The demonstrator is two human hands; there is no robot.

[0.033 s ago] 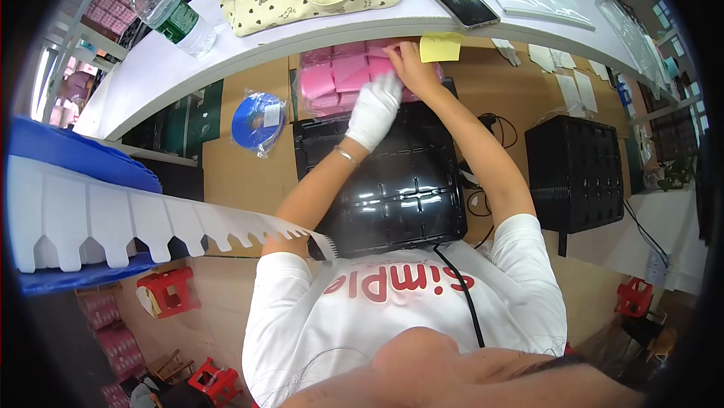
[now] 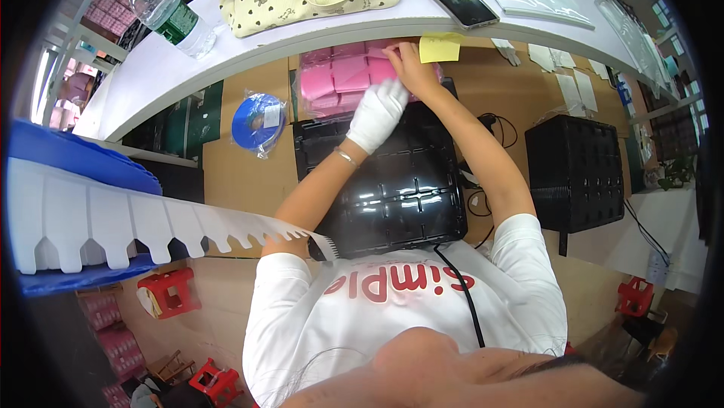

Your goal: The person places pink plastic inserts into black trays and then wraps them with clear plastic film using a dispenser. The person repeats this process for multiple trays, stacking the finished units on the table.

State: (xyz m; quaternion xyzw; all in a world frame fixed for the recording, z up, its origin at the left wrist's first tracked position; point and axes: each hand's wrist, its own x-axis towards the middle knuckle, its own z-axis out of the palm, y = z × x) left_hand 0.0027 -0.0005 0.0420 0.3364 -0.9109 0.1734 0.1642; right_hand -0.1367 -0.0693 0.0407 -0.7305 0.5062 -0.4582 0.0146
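The left hand point(image 2: 377, 114), in a white glove, lies flat on the clear bag of pink pouches point(image 2: 339, 80), its fingers spread loosely over the plastic and pinching nothing that shows. The bare right hand point(image 2: 411, 65) sits just beyond it, fingertips curled onto the far upper corner of the same bag, right under the lip of the white shelf point(image 2: 249, 46); whether they actually pinch the film cannot be told from here. A yellow sticky note point(image 2: 440, 47) hangs from that lip just right of the right fingertips. Nearer the body than both sets of fingers lies a black moulded tray point(image 2: 392, 189). The likely trouble is the slick film slipping under the glove so the pouches bunch, or the right knuckles brushing the note off its edge.
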